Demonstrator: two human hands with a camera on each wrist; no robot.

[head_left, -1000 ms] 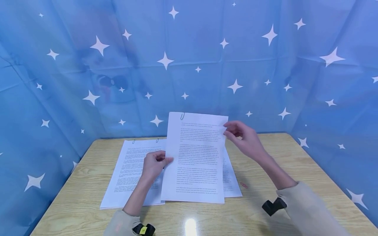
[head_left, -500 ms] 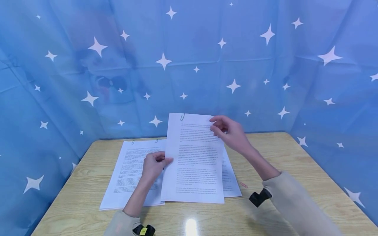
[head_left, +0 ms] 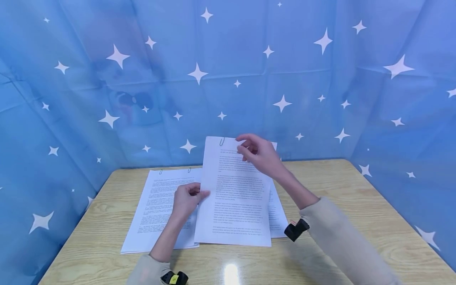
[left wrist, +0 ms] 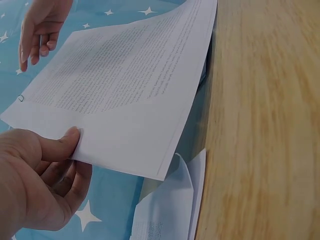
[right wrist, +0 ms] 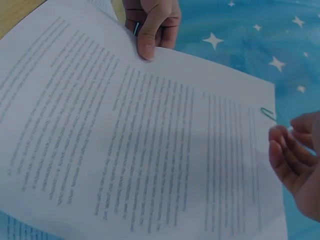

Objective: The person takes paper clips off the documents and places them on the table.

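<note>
My left hand pinches the left edge of a printed paper sheet between thumb and fingers, holding it raised at a tilt. Whether other sheets lie behind it I cannot tell. A dark green paper clip sits on its top edge, near the left corner. My right hand hovers in front of the top edge, just right of that clip, its fingers loosely bent. In the right wrist view, the fingertips are close to the clip, with no grip on the paper visible.
A stack of printed paper lies on the wooden table at left, two clips along its top. Other printed paper lies partly hidden behind the raised sheet. A reddish paper clip shows beside my right wrist. A blue star-patterned curtain surrounds the table.
My right hand has moved left and slightly up, from the sheet's right edge along its top toward the clip. My left hand keeps its pinch and has hardly moved.
</note>
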